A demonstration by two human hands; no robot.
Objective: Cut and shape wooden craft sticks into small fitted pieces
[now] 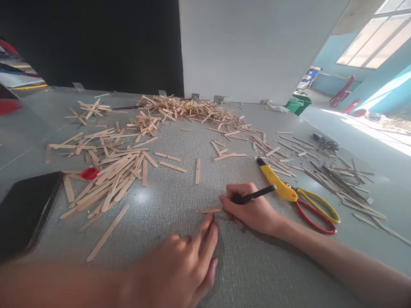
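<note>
The right hand point(253, 211) is closed around a black pen point(257, 194), while the half-open left hand point(181, 261) steadies a wooden stick point(207, 210) by fingertips alone, so pen pressure could skid it.

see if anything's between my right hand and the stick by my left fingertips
Nothing visible: the right hand, holding the pen, is at the stick's right end. The left hand's fingertips are at its near edge.
</note>
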